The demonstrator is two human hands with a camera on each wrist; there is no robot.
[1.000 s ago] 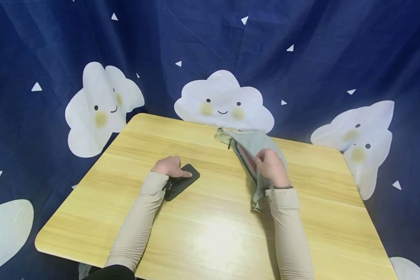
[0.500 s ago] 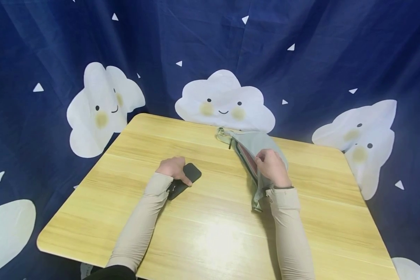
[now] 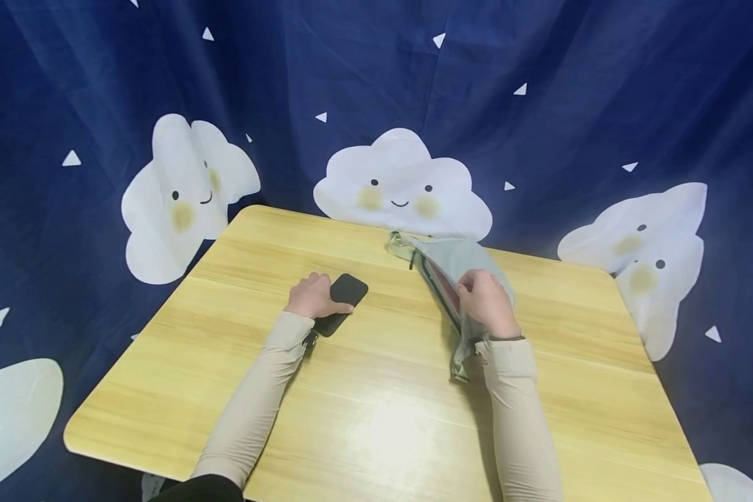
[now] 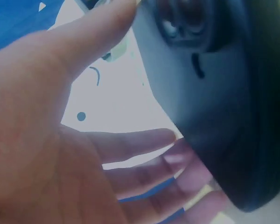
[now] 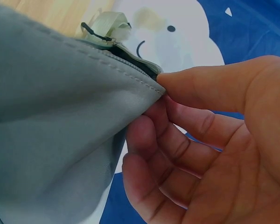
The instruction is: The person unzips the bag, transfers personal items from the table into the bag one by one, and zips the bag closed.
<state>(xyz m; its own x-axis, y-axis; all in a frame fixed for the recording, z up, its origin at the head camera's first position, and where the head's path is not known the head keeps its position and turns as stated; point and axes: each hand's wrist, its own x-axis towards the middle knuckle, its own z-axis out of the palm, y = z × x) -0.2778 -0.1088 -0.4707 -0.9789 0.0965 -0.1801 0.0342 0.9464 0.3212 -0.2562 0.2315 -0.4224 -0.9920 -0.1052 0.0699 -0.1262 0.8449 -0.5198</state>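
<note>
In the head view my left hand grips a dark smartphone, thumb along its near edge. The left wrist view shows the phone's dark back with camera lenses at the top, and fingertips at its edge. To the right lies a grey-green zippered bag, its long zip undone and a reddish lining showing in the gap. My right hand pinches the lip of that opening between thumb and fingers. A dark zip pull hangs at the far end of the zip in the right wrist view.
Both hands work over a light wooden table with rounded corners. A strap end with a buckle hangs from the bag's near end. Behind the table hangs a dark blue curtain printed with white clouds.
My left hand has moved with the phone a little away from me and to the right, toward the bag. The right hand keeps its hold on the bag's lip.
</note>
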